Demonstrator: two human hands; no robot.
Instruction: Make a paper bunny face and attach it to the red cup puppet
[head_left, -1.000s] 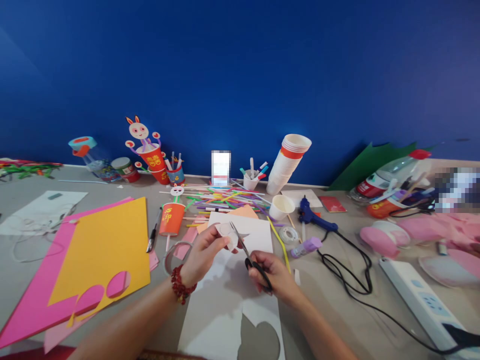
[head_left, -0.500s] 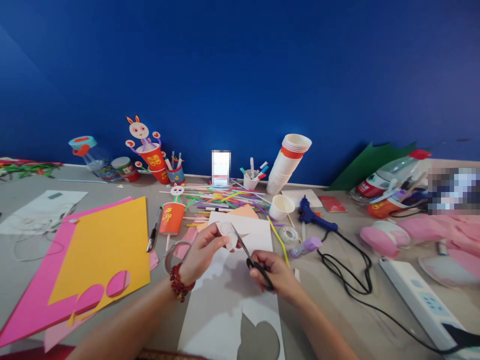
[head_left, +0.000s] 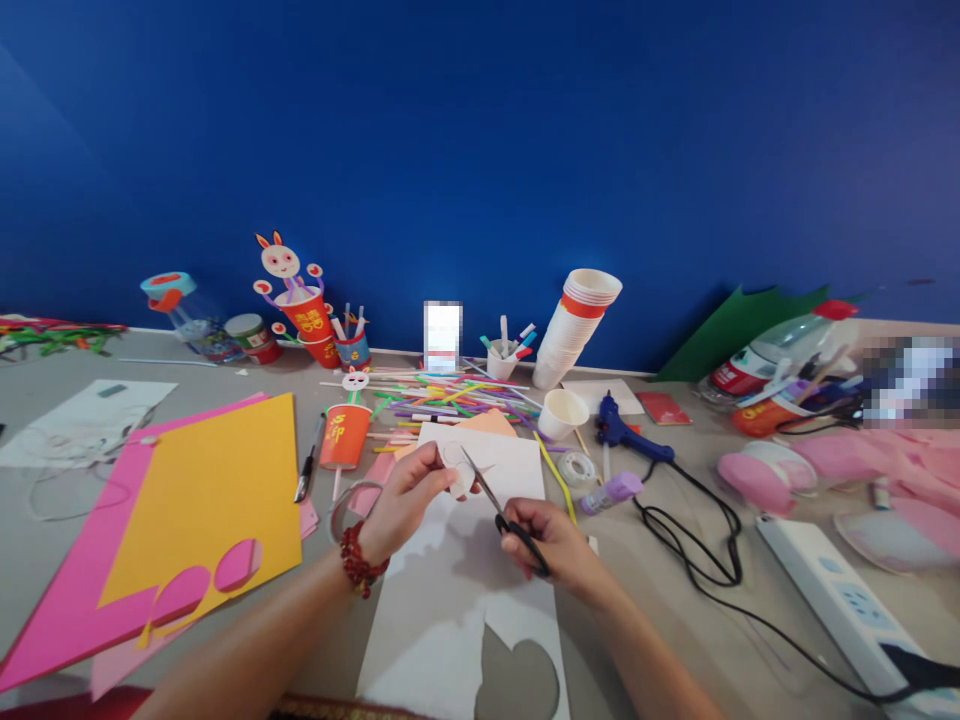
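The left hand (head_left: 406, 500) pinches a small white paper cutout (head_left: 459, 472) above the far part of a white sheet (head_left: 435, 585) on the desk (head_left: 712, 650). The right-hand grip (head_left: 544, 540) holds black-handled scissors (head_left: 505, 523), blades by the cutout's right edge. Likely faults: a slipping blade could nick the nearby left fingertips; weakly supported paper could bend, leaving a ragged edge.
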